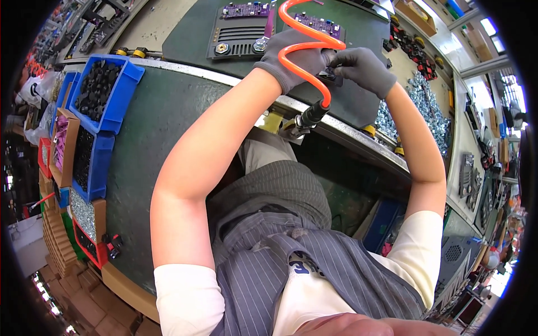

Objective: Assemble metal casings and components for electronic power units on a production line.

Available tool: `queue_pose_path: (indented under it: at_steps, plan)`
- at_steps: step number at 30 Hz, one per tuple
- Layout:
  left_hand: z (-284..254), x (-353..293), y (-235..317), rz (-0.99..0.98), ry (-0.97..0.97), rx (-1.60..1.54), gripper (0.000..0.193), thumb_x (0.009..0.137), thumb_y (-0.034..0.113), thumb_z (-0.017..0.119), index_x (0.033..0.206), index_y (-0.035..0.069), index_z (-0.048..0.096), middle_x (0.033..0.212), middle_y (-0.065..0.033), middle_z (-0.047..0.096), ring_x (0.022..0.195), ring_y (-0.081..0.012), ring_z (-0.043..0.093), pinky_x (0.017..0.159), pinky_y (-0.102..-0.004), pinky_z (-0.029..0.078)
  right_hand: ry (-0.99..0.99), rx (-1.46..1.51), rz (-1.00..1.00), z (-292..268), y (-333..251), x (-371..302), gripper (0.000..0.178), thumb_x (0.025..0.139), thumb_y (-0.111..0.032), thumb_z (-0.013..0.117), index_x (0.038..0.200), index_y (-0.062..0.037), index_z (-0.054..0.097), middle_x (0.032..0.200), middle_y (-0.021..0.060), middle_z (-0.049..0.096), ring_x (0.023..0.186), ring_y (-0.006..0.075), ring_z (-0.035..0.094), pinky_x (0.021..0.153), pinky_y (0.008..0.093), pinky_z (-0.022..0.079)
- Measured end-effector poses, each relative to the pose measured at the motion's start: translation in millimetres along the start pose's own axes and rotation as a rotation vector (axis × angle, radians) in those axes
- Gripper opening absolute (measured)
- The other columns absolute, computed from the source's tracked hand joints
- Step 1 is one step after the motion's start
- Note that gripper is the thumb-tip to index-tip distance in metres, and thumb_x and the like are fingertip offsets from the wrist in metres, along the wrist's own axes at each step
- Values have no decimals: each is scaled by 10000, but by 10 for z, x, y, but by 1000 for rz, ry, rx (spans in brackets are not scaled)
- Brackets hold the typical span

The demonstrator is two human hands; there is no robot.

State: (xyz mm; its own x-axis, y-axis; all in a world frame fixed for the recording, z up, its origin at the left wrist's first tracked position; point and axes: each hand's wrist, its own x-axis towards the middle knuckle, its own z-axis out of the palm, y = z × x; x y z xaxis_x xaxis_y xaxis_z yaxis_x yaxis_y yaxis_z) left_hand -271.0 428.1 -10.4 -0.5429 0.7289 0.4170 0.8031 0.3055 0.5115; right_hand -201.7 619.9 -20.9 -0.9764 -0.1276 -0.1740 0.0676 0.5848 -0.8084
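**Grey knitted-glove right hand (pixel 367 70) pinching at a small dark glossy part (pixel 332 77)**

From my remote seat, I see the right thumb and forefinger closed on that part, just above the bench's near edge. The grey knitted-glove left hand (pixel 305 61) comes in from the other side; a bright orange coiled hose (pixel 312 46) crosses in front of it, so I cannot tell whether its fingers are open or closed. The part itself is mostly covered, and its shape may be other than it looks to me.

The hose ends in a black cylindrical connector (pixel 314 113) by the pale metal rail (pixel 358 133). Beyond the left hand I have a dark slotted panel (pixel 238 42) bearing a purple circuit board (pixel 246 10). To the right lies a heap of silver metal hardware (pixel 420 106); far left, a blue plastic bin (pixel 124 92) holds black pieces (pixel 100 89).
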Motion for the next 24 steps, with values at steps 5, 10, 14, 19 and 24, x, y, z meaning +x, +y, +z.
queue_pose_path:
  at_steps: [5,10,14,19,24]
  plan:
    - [32,33,14,-35,24,65,289,812,335,610,918,70,650,740,-125,641,707,-300,624,627,-374,488,-27,-269,-101,-10,22,76,304,734,-36,630,1030,-96,668,872,98,678,763,186,650,728,302,504]
    - [3,2,4,-40,65,42,283,808,319,618,929,64,644,739,-126,637,707,-298,623,630,-370,487,-26,-512,-165,18,-165,50,239,737,-107,648,974,-85,671,868,101,670,780,239,646,733,334,504]
    - [-52,24,65,65,89,102,288,821,326,601,947,70,641,782,-129,642,751,-289,624,657,-363,488,-1,-753,17,-1,-312,60,226,751,-173,666,954,-73,668,861,107,667,808,255,643,745,342,495]
    - [2,25,1,72,117,159,285,828,335,586,949,83,642,807,-123,647,776,-299,621,672,-369,490,10,-560,1,-63,-407,8,250,760,-257,674,925,-68,669,850,110,668,804,255,641,730,362,485]
    - [0,39,68,49,121,185,252,821,322,580,869,82,642,796,-126,642,760,-300,620,668,-373,492,104,-1049,200,49,-475,37,285,818,-346,587,859,-78,678,796,121,652,809,272,632,699,371,491]
